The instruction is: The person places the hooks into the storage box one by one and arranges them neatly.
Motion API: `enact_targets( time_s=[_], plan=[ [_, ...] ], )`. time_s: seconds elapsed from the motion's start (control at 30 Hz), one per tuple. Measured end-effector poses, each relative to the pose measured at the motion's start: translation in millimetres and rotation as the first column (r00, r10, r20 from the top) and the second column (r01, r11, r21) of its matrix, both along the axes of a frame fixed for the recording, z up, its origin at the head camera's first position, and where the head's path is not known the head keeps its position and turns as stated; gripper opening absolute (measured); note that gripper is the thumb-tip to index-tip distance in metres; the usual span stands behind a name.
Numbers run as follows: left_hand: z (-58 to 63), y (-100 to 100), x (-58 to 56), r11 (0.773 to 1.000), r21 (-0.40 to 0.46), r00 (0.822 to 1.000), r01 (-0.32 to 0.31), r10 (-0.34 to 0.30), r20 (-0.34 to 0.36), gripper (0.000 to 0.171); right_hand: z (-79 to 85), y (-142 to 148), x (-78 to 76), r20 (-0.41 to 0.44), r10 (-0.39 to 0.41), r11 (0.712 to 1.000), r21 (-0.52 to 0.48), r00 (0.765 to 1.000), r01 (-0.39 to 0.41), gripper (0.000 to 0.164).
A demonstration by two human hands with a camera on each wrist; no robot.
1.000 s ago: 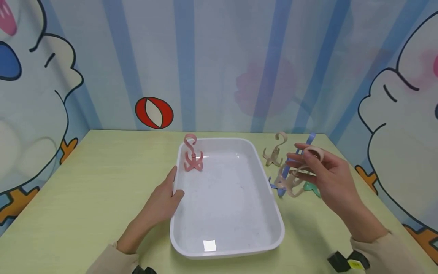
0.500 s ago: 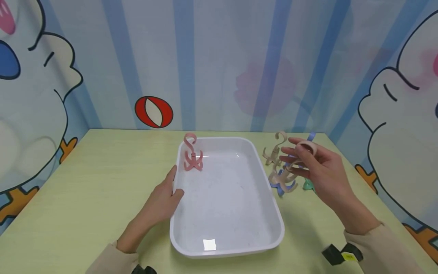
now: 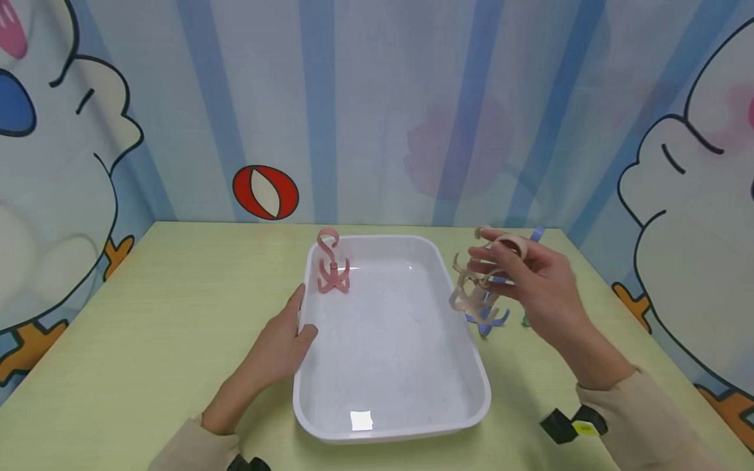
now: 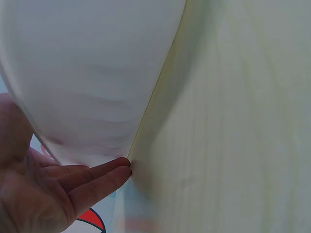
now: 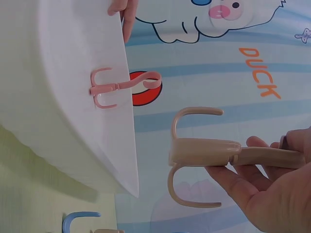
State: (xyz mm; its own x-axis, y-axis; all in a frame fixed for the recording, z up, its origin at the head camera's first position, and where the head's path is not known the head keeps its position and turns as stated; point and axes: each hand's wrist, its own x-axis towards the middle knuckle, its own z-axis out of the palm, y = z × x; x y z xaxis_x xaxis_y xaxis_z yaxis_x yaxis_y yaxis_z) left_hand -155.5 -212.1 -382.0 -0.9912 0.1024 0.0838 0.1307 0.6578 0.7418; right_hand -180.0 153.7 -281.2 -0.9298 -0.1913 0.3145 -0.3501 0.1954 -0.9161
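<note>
My left hand [image 3: 283, 340] grips the left rim of a white rectangular tray [image 3: 389, 437], thumb over the edge. In the left wrist view its fingers [image 4: 97, 187] lie along the tray's outer wall, low by the table. My right hand [image 3: 544, 284] holds a beige multi-prong swivel hook [image 5: 204, 152] by its curved top, prongs hanging down beside the tray's right rim. A pink hook [image 3: 334, 278] of the same kind stands in the tray's far left corner. Behind the held hook are a blue hook [image 3: 485, 328] and another beige hook [image 3: 457, 263], both partly hidden.
A bit of a green hook [image 3: 526, 320] shows below my right hand on the pale yellow table [image 3: 177, 294]. A striped, cartoon-printed backdrop [image 3: 377, 118] closes off the table's far side, with printed figures to left and right.
My right hand has moved left with the beige hook, from over the blue hook to the tray's right rim. My left hand and the tray have stayed in place.
</note>
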Motion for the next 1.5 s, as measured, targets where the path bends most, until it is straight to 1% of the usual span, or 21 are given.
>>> enact_targets(
  time_s=[0.2, 0.4, 0.53, 0.67, 0.83, 0.93, 1.1, 1.2, 1.5],
  plan=[
    [-0.9, -0.1, -0.2, 1.000, 0.005, 1.000, 0.002, -0.002, 0.000, 0.075, 0.6, -4.3, -1.8, 0.008, -0.021, 0.999, 0.037, 1.000, 0.021, 0.046],
    [-0.3, -0.1, 0.0, 1.000, 0.006, 1.000, -0.001, 0.001, 0.001, 0.075, 3.5, -10.6, -4.9, 0.039, -0.039, 0.999, 0.033, 0.998, 0.038, 0.048],
    [0.2, 0.6, 0.2, 1.000, 0.007, 1.000, 0.004, -0.004, 0.000, 0.076, 2.8, -14.4, -8.9, 0.059, -0.029, 1.000, 0.010, 0.998, 0.029, 0.047],
    [-0.1, 0.4, 0.6, 1.000, 0.006, 1.000, 0.004, -0.004, -0.003, 0.075, 2.3, -19.3, -12.7, 0.075, -0.003, 1.000, -0.013, 0.997, 0.004, 0.049],
    [-1.1, 0.2, 0.4, 1.000, 0.004, 1.000, 0.001, -0.001, -0.005, 0.076, 4.6, -27.3, -12.8, 0.096, -0.009, 1.000, -0.008, 0.995, 0.010, 0.050],
    [-0.9, 0.4, 0.0, 1.000, 0.005, 1.000, 0.000, 0.000, -0.007, 0.076, 5.3, -31.5, -13.8, 0.092, -0.014, 1.000, -0.004, 0.996, 0.014, 0.050],
    [0.1, 1.1, -0.1, 1.000, 0.003, 1.000, -0.002, 0.002, -0.005, 0.076, 5.5, -35.9, -17.3, 0.084, -0.008, 1.000, 0.001, 0.996, 0.008, 0.048],
    [0.7, 1.3, 0.1, 1.000, 0.004, 1.000, -0.003, 0.003, -0.003, 0.076, 5.2, -38.2, -19.4, 0.093, -0.012, 1.000, 0.011, 0.996, 0.011, 0.048],
    [0.1, 1.2, 0.1, 1.000, -0.001, 1.000, -0.004, 0.004, -0.006, 0.075, 3.5, -46.5, -26.8, 0.122, -0.002, 1.000, -0.008, 0.993, 0.003, 0.045]
  ],
)
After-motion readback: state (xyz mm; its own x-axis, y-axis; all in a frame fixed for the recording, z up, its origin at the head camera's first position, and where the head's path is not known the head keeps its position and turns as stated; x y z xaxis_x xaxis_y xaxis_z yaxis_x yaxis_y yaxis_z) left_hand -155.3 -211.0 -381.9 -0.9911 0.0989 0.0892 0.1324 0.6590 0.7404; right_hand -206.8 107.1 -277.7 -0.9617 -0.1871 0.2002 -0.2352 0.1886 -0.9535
